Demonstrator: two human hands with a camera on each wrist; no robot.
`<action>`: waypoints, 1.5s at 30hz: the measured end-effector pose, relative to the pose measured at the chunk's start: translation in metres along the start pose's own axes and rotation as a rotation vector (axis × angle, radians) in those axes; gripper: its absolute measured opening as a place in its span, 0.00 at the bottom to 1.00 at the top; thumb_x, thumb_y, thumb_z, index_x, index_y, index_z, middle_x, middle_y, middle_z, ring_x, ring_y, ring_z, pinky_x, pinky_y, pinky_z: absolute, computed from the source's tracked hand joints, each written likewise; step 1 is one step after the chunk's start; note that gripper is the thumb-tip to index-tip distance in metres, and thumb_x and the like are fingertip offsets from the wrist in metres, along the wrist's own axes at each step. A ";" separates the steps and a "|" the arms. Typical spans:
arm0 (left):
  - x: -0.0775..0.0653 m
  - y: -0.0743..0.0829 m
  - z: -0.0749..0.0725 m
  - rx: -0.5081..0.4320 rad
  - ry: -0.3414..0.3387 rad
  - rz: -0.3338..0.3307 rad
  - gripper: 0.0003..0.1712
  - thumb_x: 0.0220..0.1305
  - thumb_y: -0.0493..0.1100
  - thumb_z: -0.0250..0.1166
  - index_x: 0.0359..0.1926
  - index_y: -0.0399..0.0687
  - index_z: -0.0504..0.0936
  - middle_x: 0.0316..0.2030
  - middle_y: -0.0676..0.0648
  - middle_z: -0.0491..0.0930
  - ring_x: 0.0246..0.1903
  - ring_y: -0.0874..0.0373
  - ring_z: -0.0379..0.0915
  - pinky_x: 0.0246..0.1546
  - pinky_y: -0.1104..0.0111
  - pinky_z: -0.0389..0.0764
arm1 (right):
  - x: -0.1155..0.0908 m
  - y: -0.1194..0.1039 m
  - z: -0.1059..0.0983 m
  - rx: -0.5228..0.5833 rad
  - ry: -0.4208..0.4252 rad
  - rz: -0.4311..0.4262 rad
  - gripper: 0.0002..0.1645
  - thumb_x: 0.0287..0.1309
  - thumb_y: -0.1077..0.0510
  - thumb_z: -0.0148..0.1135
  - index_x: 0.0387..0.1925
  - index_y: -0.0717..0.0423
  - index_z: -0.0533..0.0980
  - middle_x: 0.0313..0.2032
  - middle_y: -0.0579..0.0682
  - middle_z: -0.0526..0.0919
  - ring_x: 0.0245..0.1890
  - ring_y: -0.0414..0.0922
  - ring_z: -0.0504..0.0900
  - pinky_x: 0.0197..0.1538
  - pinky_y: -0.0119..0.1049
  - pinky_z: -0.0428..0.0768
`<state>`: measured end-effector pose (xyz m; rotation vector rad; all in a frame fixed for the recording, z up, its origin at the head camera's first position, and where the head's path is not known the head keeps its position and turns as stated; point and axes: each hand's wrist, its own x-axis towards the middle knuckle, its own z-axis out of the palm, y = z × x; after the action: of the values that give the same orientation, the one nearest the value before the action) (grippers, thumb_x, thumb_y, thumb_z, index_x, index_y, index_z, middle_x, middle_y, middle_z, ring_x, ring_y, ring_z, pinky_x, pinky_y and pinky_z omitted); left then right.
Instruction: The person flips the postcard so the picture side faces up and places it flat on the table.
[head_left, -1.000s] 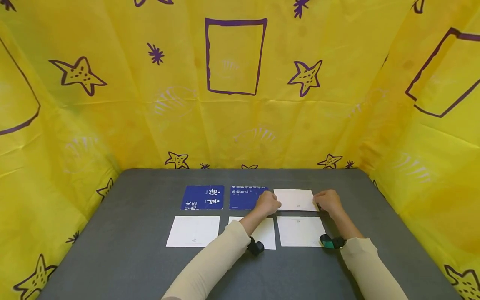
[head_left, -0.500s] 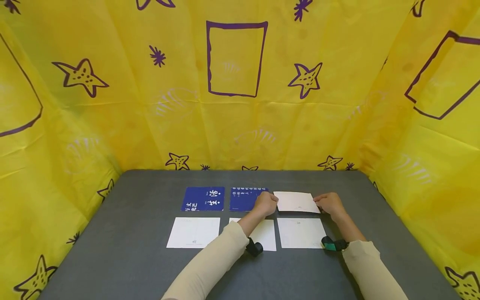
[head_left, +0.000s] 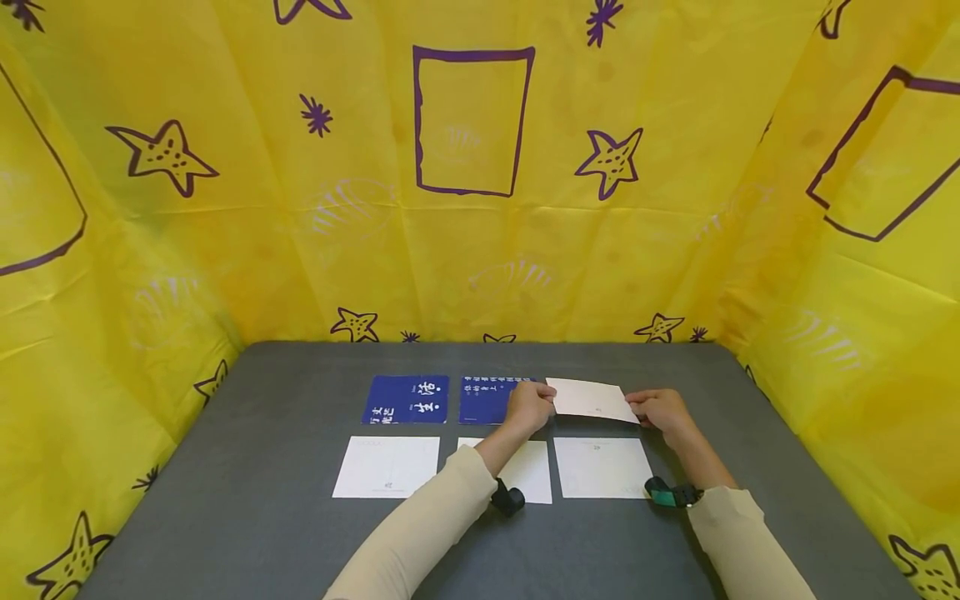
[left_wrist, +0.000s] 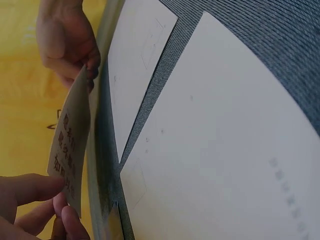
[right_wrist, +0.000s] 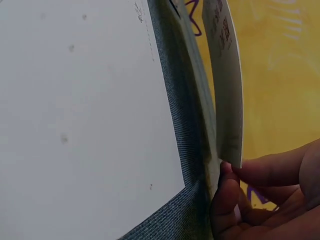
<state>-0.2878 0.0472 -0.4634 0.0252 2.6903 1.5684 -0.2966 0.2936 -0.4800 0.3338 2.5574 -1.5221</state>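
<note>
Both hands hold one postcard (head_left: 591,400) at the back right of the table, its white side up. My left hand (head_left: 531,406) pinches the left edge between thumb and fingers, and my right hand (head_left: 662,408) pinches the right edge near its front corner. The postcard is raised off the table and bows slightly. In the left wrist view, dark printed characters show on the underside of the postcard (left_wrist: 70,145). The right wrist view has the thumb and fingers (right_wrist: 272,170) at the end of the postcard (right_wrist: 229,90).
Left of the held postcard lie two blue cards with white characters, one outer (head_left: 405,400) and one inner (head_left: 483,404), partly behind my left hand. In front, white postcards lie at left (head_left: 386,467), middle (head_left: 534,471), partly under my left forearm, and right (head_left: 603,468). Yellow cloth (head_left: 480,250) surrounds the grey table (head_left: 225,500).
The postcard has come up from the table, and its left end now sits higher than its right. My right hand has shifted slightly toward me; the other cards stay in place.
</note>
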 end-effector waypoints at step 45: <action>0.003 -0.001 -0.006 -0.189 0.100 0.008 0.05 0.59 0.38 0.69 0.34 0.44 0.90 0.34 0.46 0.88 0.31 0.61 0.78 0.29 0.74 0.75 | -0.013 -0.010 -0.002 0.130 0.212 -0.199 0.20 0.61 0.57 0.65 0.47 0.71 0.79 0.24 0.32 0.78 0.28 0.39 0.74 0.35 0.28 0.78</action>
<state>-0.2913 0.0417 -0.4617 -0.0478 2.6025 1.8675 -0.2864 0.2892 -0.4673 0.2761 2.7289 -1.8192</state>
